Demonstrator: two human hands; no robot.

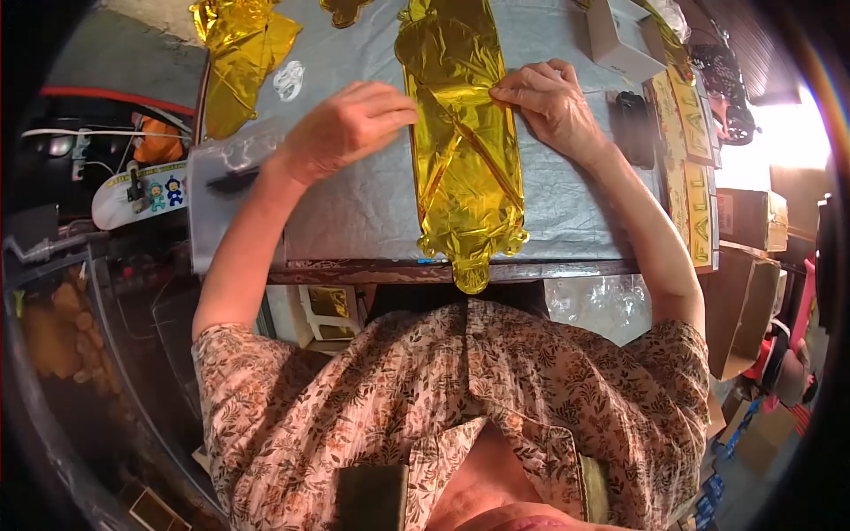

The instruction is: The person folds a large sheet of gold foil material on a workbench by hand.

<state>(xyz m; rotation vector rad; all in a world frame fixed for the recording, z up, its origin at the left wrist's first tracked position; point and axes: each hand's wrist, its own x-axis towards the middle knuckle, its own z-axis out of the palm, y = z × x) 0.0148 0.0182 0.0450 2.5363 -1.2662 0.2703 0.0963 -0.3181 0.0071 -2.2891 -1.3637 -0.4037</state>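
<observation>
A long piece of shiny gold foil [469, 190], which looks like a flat, uninflated foil balloon, lies lengthwise on the grey-covered table. It has creases and diagonal folds, and its narrow rounded tab hangs over the table's near edge. My left hand [359, 124] is at the foil's left edge with its fingers closed together; the fingertips are partly hidden, and they appear to pinch that edge. On the opposite side, my right hand [549, 102] pinches the foil's right edge between thumb and forefinger.
More crumpled gold foil [248, 62] lies at the table's far left, beside a small clear plastic piece [289, 80]. A white box [624, 35], a black object [632, 128] and printed yellow boxes [695, 190] line the right side. A skateboard [142, 195] is left of the table.
</observation>
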